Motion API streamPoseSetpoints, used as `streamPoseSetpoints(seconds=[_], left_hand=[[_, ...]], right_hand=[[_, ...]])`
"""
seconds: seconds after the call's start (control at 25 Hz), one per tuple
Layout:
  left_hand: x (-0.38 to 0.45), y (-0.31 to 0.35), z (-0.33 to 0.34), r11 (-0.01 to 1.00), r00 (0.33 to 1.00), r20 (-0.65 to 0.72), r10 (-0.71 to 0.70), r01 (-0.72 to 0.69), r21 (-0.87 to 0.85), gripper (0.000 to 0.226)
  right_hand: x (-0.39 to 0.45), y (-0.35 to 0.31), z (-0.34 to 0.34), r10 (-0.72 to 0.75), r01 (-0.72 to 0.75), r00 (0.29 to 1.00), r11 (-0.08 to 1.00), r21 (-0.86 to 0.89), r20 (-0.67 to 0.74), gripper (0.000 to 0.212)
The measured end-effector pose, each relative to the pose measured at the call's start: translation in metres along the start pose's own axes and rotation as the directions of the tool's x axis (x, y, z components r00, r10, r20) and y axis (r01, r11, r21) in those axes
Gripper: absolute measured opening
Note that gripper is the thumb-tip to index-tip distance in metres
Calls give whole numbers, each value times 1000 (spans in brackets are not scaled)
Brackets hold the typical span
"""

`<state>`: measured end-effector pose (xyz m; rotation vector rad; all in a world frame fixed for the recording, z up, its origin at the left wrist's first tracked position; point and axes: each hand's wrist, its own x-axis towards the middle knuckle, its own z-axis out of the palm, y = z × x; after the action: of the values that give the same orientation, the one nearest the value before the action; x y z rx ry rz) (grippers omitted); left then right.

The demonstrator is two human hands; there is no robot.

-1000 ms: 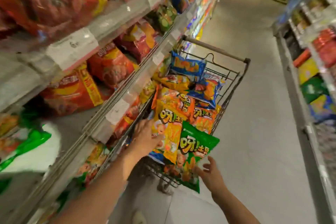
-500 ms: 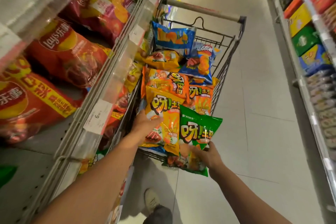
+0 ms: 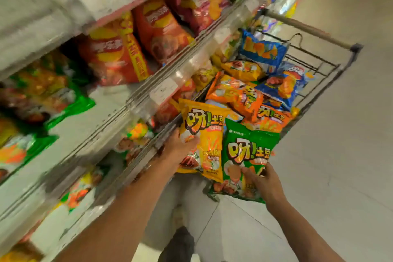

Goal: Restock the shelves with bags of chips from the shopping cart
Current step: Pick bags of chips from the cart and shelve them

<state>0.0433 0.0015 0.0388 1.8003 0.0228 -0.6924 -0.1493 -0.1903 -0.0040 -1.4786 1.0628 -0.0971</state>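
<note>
While over the cart (image 3: 331, 66), left hand (image 3: 180, 149) grasping yellow bag (image 3: 204, 125), right hand (image 3: 263, 183) grasping green bag (image 3: 248, 149)

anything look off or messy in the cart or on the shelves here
Nothing looks damaged or spilled. The shopping cart is heaped loosely, bags lying at mixed angles. The green bag and yellow bag overhang its near end, gripped by the right hand and left hand.

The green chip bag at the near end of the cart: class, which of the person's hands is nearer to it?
Right. The right hand grips the green chip bag at its lower edge; the left hand holds the yellow bag beside it.
</note>
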Motion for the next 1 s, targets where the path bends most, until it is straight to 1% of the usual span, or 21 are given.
streamPoseSetpoints(seconds=[0.04,0.12,0.16,0.24,0.32,0.36,0.44,0.48,0.56,0.64,0.68,0.72,0.76,0.88,0.92,1.0], left_hand=[[-19,-10,-7,999,999,-47,3,-5,-53,51],[-61,-37,-24,989,984,-158,-78,57,-137,56],[-80,-50,-34,987,973,-199,-116,91,-129,58],[-119,-76,-56,986,947,-286,-147,116,-123,50],[-158,-96,-77,972,915,-364,-171,98,-212,39],[-175,-106,-88,967,905,-392,-165,70,-245,42],[-205,-126,-114,953,864,-470,-180,35,-302,51],[-218,-138,-129,937,844,-495,-206,25,-348,49],[-239,-155,-156,915,807,-544,-229,-12,-403,38],[-257,-172,-182,906,767,-595,-239,-44,-421,35],[-264,-177,-193,904,753,-611,-246,-48,-424,35],[-268,-181,-203,902,737,-626,-254,-52,-428,36],[-272,-186,-211,900,727,-636,-258,-59,-431,36],[-273,-192,-232,886,711,-652,-266,-87,-456,40],[-272,-193,-236,879,699,-657,-281,-87,-468,43],[-271,-195,-238,859,680,-666,-308,-102,-502,45]], right_hand=[[-3,1,1,-30,32,998,999,-32,46,31],[-12,5,6,-67,86,983,990,-107,173,33],[-18,8,12,-74,106,973,984,-140,220,34],[-32,11,28,-115,171,939,974,-151,325,37],[-44,8,56,-159,244,883,959,-143,441,43],[-48,5,73,-162,273,853,949,-160,495,48],[-57,-2,113,-162,345,788,915,-207,594,53],[-61,-4,138,-165,392,753,890,-232,637,52],[-71,-13,185,-185,485,690,836,-257,700,50],[-84,-21,233,-215,549,610,809,-211,763,50],[-90,-24,253,-231,574,565,799,-176,792,47],[-95,-28,274,-240,579,524,804,-135,817,42],[-97,-32,292,-243,581,502,806,-116,830,39],[-96,-50,345,-286,596,532,795,-113,797,42],[-94,-57,359,-261,558,545,823,-112,797,39],[-90,-66,378,-184,473,574,870,-139,798,27]])
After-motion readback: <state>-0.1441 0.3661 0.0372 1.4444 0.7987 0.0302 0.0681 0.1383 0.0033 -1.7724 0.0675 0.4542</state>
